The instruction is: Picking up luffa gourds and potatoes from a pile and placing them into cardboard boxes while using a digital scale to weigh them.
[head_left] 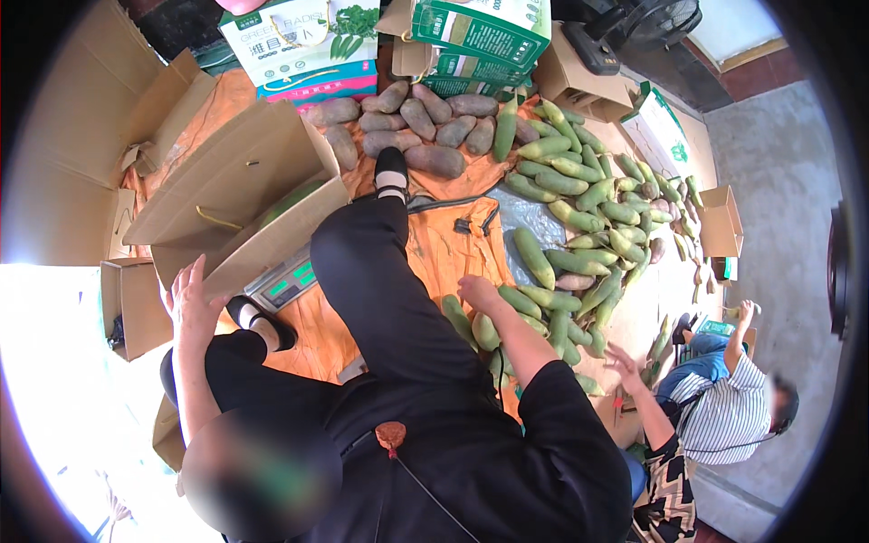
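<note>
My left hand is raised with fingers spread, at the near side of an open cardboard box. Whether it touches the box I cannot tell. Inside the box part of a green radish shows. The box rests on a scale with lit green displays. My right hand is loosely curled over the orange sheet, and I see nothing in it. Just beneath it lies a green radish, the closest of a large heap of green radishes on the right.
Reddish-brown roots lie beyond my extended foot. Printed cartons and a black fan stand at the back. An open carton is at left. A co-worker's hand reaches in at right; a person in a striped shirt sits beyond.
</note>
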The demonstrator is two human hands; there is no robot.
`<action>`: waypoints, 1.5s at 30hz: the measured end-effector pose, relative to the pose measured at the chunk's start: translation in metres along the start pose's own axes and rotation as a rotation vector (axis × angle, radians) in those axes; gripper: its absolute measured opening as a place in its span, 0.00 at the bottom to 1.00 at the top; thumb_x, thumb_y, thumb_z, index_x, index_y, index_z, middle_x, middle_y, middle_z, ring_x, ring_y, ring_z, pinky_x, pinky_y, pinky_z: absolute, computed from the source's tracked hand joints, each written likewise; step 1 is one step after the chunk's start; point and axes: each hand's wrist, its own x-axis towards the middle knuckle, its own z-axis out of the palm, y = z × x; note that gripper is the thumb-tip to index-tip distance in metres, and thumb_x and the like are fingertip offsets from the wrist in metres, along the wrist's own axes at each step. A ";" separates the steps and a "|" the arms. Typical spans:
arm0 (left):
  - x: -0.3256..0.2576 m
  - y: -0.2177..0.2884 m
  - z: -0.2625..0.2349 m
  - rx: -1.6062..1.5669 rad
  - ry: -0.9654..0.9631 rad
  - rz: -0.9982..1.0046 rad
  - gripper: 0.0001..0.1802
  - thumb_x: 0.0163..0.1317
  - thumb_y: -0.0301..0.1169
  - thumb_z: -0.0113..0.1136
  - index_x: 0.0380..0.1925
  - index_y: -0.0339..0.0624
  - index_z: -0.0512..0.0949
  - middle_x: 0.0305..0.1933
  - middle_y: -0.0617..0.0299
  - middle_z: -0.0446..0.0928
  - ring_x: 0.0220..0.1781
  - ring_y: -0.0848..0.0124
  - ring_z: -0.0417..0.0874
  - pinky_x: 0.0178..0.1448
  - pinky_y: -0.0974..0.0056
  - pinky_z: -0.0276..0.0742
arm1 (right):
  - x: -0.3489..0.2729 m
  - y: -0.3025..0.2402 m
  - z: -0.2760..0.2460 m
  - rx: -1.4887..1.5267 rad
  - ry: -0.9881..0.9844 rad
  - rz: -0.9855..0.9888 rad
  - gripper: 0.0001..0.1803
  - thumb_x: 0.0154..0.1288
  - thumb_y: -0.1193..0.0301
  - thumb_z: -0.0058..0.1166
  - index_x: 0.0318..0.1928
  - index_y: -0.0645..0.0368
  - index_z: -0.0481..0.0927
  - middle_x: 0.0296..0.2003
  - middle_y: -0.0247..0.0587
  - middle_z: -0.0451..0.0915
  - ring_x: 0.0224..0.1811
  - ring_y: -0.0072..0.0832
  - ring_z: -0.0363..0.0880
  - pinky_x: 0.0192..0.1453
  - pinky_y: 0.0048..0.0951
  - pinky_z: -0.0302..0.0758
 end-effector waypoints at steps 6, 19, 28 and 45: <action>-0.018 -0.037 0.004 0.079 -0.060 -0.148 0.39 0.48 0.32 0.68 0.63 0.50 0.64 0.59 0.55 0.70 0.65 0.59 0.66 0.70 0.47 0.48 | 0.007 -0.052 -0.055 0.686 0.193 0.358 0.12 0.61 0.74 0.52 0.45 0.65 0.79 0.30 0.42 0.82 0.28 0.24 0.80 0.32 0.26 0.77; -0.010 -0.032 0.011 0.042 -0.074 -0.130 0.35 0.50 0.34 0.65 0.60 0.50 0.67 0.58 0.55 0.72 0.63 0.58 0.68 0.68 0.52 0.53 | -0.057 -0.003 -0.018 0.274 0.028 0.619 0.18 0.56 0.79 0.48 0.49 0.59 0.75 0.44 0.59 0.78 0.52 0.51 0.74 0.54 0.40 0.72; -0.012 -0.032 0.012 -0.065 -0.001 -0.130 0.21 0.48 0.33 0.65 0.45 0.45 0.77 0.47 0.56 0.77 0.57 0.58 0.72 0.66 0.50 0.53 | -0.065 -0.037 -0.011 0.410 -0.111 0.422 0.21 0.56 0.65 0.56 0.50 0.58 0.75 0.43 0.54 0.79 0.49 0.47 0.76 0.51 0.41 0.72; -0.013 -0.045 0.020 -0.223 0.002 -0.087 0.12 0.50 0.26 0.59 0.38 0.45 0.80 0.36 0.56 0.77 0.48 0.56 0.77 0.59 0.52 0.62 | -0.051 -0.090 -0.157 0.856 0.049 0.520 0.19 0.67 0.60 0.37 0.46 0.57 0.77 0.45 0.41 0.73 0.49 0.36 0.73 0.41 0.41 0.80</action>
